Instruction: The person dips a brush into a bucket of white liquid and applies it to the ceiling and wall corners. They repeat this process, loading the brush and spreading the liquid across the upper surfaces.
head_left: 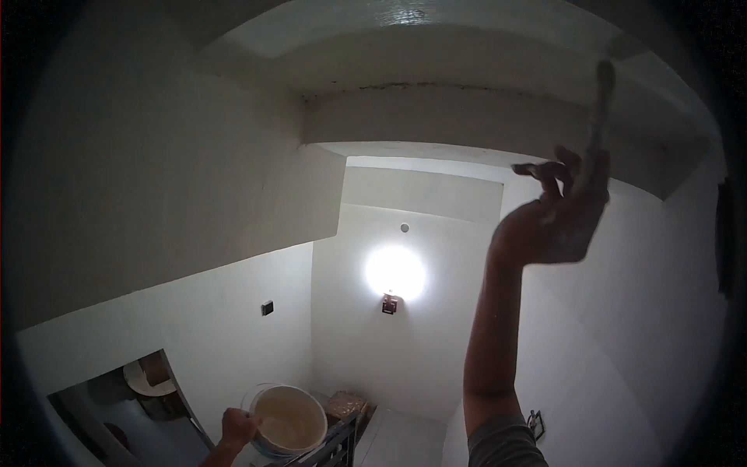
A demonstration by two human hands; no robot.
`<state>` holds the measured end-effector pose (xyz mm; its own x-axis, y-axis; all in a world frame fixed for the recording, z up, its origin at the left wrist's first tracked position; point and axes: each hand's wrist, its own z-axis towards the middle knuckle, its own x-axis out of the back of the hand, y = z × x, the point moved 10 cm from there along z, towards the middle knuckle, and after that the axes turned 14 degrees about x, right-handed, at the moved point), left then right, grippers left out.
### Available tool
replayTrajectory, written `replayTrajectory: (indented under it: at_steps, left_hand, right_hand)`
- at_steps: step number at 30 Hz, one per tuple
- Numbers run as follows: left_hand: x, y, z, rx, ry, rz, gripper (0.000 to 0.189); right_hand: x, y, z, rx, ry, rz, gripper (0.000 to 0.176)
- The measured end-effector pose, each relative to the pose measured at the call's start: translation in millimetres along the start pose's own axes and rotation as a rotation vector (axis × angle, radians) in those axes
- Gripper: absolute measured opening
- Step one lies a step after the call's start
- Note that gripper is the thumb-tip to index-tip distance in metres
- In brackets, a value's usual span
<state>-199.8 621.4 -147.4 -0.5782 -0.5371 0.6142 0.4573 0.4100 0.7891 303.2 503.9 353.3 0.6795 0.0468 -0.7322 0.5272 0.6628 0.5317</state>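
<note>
My right hand is raised high at the right, its fingers closed on the handle of a paint brush whose tip points up near the ceiling beam. Some fingers are curled loosely and pale smears mark the skin. Low in the view, my left hand is closed at the left rim of a round bucket, which holds pale, creamy liquid. A wet, shiny patch shows on the ceiling surface at the top.
A bright lamp glows on the far wall. Below it, beside the bucket, stand a dark metal railing or ladder and a brown wrapped bundle. An opening lies at lower left, and a ceiling beam crosses overhead.
</note>
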Motion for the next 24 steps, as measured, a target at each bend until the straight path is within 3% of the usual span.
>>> replayTrajectory:
  at_steps: [2, 3, 4, 7, 9, 10, 12, 13, 14, 16, 20, 24]
  left_hand:
    - [-19, 21, 1, -0.085, -0.079, 0.037, 0.038]
    - [-33, 36, -4, -0.158, -0.157, 0.068, 0.038]
    - [-34, 45, -9, -0.166, -0.156, 0.057, 0.038]
    - [-31, 84, -30, -0.347, -0.141, 0.201, 0.039]
    - [-35, 92, -40, -0.393, -0.217, 0.253, 0.041]
    - [-30, 97, -45, -0.387, -0.224, 0.257, 0.041]
    - [-22, 111, -56, -0.391, -0.334, 0.203, 0.039]
    - [-19, 113, -55, -0.383, -0.340, 0.209, 0.039]
    - [-15, 111, -54, -0.356, -0.362, 0.168, 0.038]
    - [0, 119, -55, -0.333, -0.374, 0.105, 0.038]
    - [30, 134, -51, -0.407, -0.276, 0.057, 0.041]
    - [52, 144, -73, -0.426, -0.219, 0.124, 0.039]
  right_hand:
    - [-13, 11, -4, 0.006, -0.009, 0.072, 0.044]
    - [-25, 7, -8, 0.110, -0.031, 0.074, 0.046]
    - [-34, 9, -12, 0.005, -0.066, 0.015, 0.043]
    - [-58, 11, -35, -0.072, -0.036, 0.270, 0.038]
    - [-74, -5, -48, 0.000, -0.283, 0.181, 0.035]
    - [-68, -8, -48, -0.007, -0.289, 0.177, 0.035]
    - [-89, -8, -67, -0.192, -0.670, 0.254, 0.032]
    - [-86, -3, -77, -0.299, -0.715, 0.329, 0.029]
    - [-75, -7, -77, -0.314, -0.720, 0.325, 0.029]
    - [-52, -13, -95, -0.545, -0.860, 0.342, 0.028]
    - [21, -57, -118, -0.615, -1.094, 0.369, 0.025]
    - [118, -117, -172, -1.035, -1.075, 0.371, 0.026]
